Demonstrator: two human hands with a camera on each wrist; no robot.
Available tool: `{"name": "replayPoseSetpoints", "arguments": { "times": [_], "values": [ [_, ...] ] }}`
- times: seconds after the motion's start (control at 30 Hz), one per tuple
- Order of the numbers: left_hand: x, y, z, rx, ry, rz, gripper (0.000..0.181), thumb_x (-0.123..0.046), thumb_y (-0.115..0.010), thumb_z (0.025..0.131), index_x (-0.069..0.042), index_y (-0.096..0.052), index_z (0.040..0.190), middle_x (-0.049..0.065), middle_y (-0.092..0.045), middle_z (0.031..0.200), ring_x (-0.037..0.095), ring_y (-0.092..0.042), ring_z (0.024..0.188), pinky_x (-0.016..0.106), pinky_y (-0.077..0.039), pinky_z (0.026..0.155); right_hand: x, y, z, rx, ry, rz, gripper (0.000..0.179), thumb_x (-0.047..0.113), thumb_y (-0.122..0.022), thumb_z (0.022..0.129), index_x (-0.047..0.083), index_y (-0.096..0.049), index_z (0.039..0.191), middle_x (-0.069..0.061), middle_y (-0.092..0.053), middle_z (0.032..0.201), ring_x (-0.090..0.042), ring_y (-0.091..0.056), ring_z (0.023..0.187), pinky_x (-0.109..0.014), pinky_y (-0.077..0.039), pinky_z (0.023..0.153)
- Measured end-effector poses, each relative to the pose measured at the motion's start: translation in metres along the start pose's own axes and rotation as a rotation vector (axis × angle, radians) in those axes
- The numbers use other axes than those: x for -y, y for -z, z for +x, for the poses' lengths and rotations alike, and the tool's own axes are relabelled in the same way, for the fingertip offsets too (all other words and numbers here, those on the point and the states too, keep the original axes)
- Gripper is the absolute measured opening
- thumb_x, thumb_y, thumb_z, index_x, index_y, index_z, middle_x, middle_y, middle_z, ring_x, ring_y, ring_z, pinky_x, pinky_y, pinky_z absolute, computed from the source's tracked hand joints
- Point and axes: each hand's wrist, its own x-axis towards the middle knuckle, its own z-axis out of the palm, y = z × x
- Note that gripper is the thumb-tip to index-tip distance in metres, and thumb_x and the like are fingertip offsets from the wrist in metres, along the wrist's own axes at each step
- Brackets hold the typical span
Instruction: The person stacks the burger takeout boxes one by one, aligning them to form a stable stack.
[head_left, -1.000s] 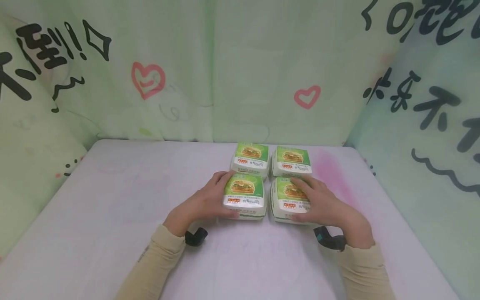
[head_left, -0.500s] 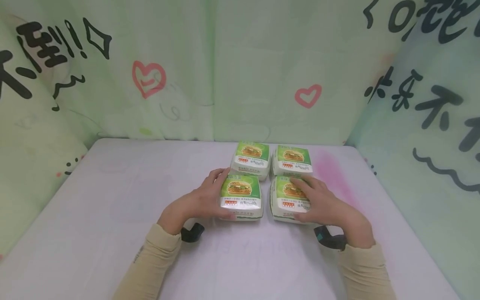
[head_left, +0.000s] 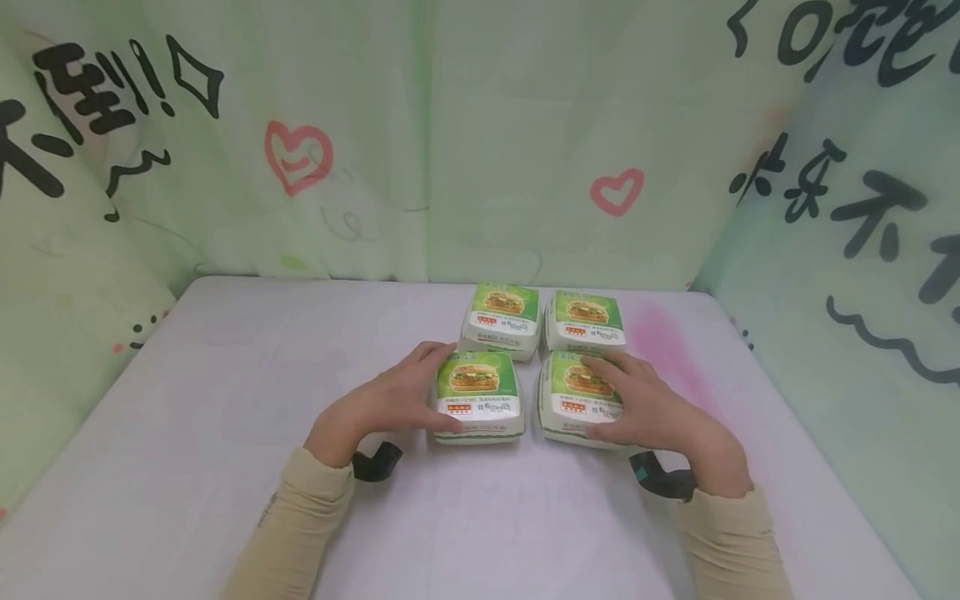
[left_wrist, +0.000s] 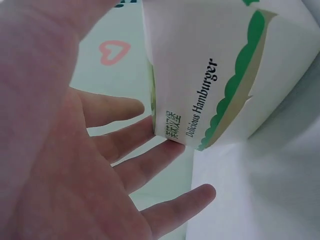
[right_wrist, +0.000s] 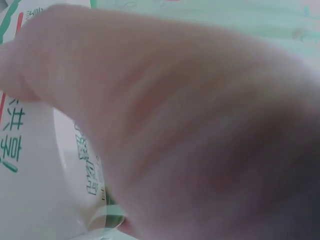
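Observation:
In the head view, several green-and-white hamburger boxes stand in two rows. My left hand [head_left: 386, 404] is beside the front left hamburger box [head_left: 478, 396]; its thumb reaches the front edge. The left wrist view shows the fingers [left_wrist: 145, 165] spread and fairly straight, some tips right at the box's edge, the palm apart from its side. My right hand [head_left: 652, 400] grips the front right hamburger box [head_left: 573, 408], thumb at the front and fingers over the far top edge. In the right wrist view the hand hides much of that box [right_wrist: 30, 200].
Behind these stand a back left hamburger box [head_left: 501, 321] and a back right hamburger box [head_left: 587, 321]. The white table [head_left: 225, 417] ends at a green printed curtain [head_left: 480, 125]. Black wrist mounts [head_left: 377, 462] sit under both wrists.
The front left box has slid a little left with my left hand, widening the gap to the front right box. The left fingers look looser. My right hand has hardly moved.

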Motion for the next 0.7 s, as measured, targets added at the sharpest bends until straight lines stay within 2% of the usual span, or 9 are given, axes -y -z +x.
{"name": "replayPoseSetpoints", "arguments": {
  "times": [0.2, 0.43, 0.7],
  "values": [
    [-0.002, 0.003, -0.003, 0.002, 0.019, -0.010, 0.110, -0.052, -0.084, 0.072, -0.013, -0.026, 0.156, 0.006, -0.032, 0.155, 0.023, -0.042, 0.137, 0.045, -0.040, 0.115, -0.001, 0.001, -0.002, 0.000, -0.002, 0.015, 0.091, 0.042, -0.080, 0.077, 0.014, -0.037, 0.152, -0.021, -0.026, 0.157, -0.044, -0.028, 0.138, -0.065, -0.038, 0.105],
    [0.003, 0.002, -0.012, -0.025, 0.002, -0.005, 0.109, -0.051, -0.085, 0.071, -0.012, -0.029, 0.156, 0.008, -0.034, 0.155, 0.025, -0.042, 0.139, 0.047, -0.040, 0.115, 0.000, 0.003, -0.001, 0.009, 0.008, 0.026, 0.089, 0.039, -0.079, 0.077, 0.015, -0.037, 0.152, -0.021, -0.026, 0.157, -0.044, -0.028, 0.138, -0.066, -0.038, 0.105],
    [0.010, 0.001, -0.015, -0.032, -0.037, -0.068, 0.114, -0.050, -0.086, 0.071, -0.015, -0.022, 0.158, 0.008, -0.027, 0.159, 0.027, -0.034, 0.144, 0.048, -0.036, 0.118, 0.001, 0.006, -0.001, -0.035, 0.025, 0.047, 0.086, 0.044, -0.078, 0.079, 0.015, -0.040, 0.151, -0.019, -0.032, 0.154, -0.041, -0.030, 0.137, -0.063, -0.039, 0.106]
  ]
}}
